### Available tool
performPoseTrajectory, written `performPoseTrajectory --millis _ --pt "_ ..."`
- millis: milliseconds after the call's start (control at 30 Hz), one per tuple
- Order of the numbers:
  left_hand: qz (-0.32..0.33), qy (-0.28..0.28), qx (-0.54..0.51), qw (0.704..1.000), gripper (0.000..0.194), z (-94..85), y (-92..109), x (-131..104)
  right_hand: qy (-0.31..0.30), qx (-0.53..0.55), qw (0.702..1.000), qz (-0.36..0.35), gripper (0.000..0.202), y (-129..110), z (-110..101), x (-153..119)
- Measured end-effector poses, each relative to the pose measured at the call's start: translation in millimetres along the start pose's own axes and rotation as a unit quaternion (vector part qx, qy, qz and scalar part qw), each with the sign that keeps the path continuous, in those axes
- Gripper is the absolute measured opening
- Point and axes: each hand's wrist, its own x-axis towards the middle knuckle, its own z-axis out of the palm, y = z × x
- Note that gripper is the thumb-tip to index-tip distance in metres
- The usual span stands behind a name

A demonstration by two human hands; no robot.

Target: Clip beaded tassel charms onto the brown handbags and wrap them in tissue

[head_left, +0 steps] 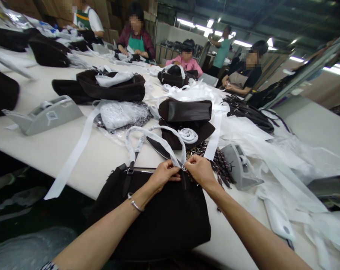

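black bag (161, 221) at near edge of table (48, 144), right in front of the person, upright-ish and leaning, top zip line partly visible. two white-wrapped handles (130, 144) loop up from its top. left hand (166, 174) has its grip closed on the lower right end of the front handle, thumb and fingers pinched; bracelet (136, 203) on that wrist. right hand (198, 169) just beside it, grip pinched at small metal ring (184, 168) where handle meets bag; exact contact partly hidden by fingers. behind the hands: stacked dark brown bags (189, 111) with white-wrapped coil (188, 135) on the lower one. beaded-looking dark cords (222, 168) right of the right hand, next to a grey tape dispenser (237, 165). second dispenser (53, 115) far left, long white strip (71, 165) between it and the bag. plastic-wrapped bundle (121, 114) past the handles. white sheets (251, 142) spread on right, white handheld tool (277, 221) lower right. co-workers (136, 39) around far side, more dark bags (110, 88) between.
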Motion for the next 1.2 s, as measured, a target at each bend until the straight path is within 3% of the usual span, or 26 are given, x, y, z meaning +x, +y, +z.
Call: performPoseTrajectory --millis 100,200,333,500,633,733,833,1033,1200 --pt "0.008 0.001 0.006 1.0 0.017 1.4 0 -1 0.0 -0.012 1.0 -0.008 0.01 -2 8 0" --pt "0.013 -0.003 0.008 1.0 0.019 1.4 -1 -2 -0.031 0.045 0.998 0.017 0.01 -2 17 -2" --pt "-0.012 -0.019 -0.001 1.0 0.023 -4.4 -3 -2 -0.152 0.142 0.975 0.081 0.017 3 18 -1" --pt "-0.053 -0.046 -0.013 0.997 0.028 -13.2 -4 1 -0.293 0.207 0.926 0.117 0.032 14 -1 6" --pt "-0.068 -0.045 -0.006 0.997 0.028 -13.1 -4 4 -0.308 0.289 0.9 0.106 0.029 13 -23 -8" --pt "-0.076 -0.033 0.014 0.996 0.029 -10.8 -2 3 -0.307 0.363 0.866 0.157 0.048 7 -34 -29" --pt "-0.092 -0.018 0.049 0.994 0.037 -9.6 2 -7 -0.281 0.403 0.849 0.195 0.048 1 -38 -44" --pt "-0.12 -0.077 0.096 0.985 0.052 -2.7 12 -47 -0.288 0.38 0.86 0.182 0.033 -6 -33 -59" --pt "-0.1 -0.046 0.067 0.992 0.046 13.6 4 -66 -0.281 0.159 0.946 0.04 0.027 -7 -42 -78"
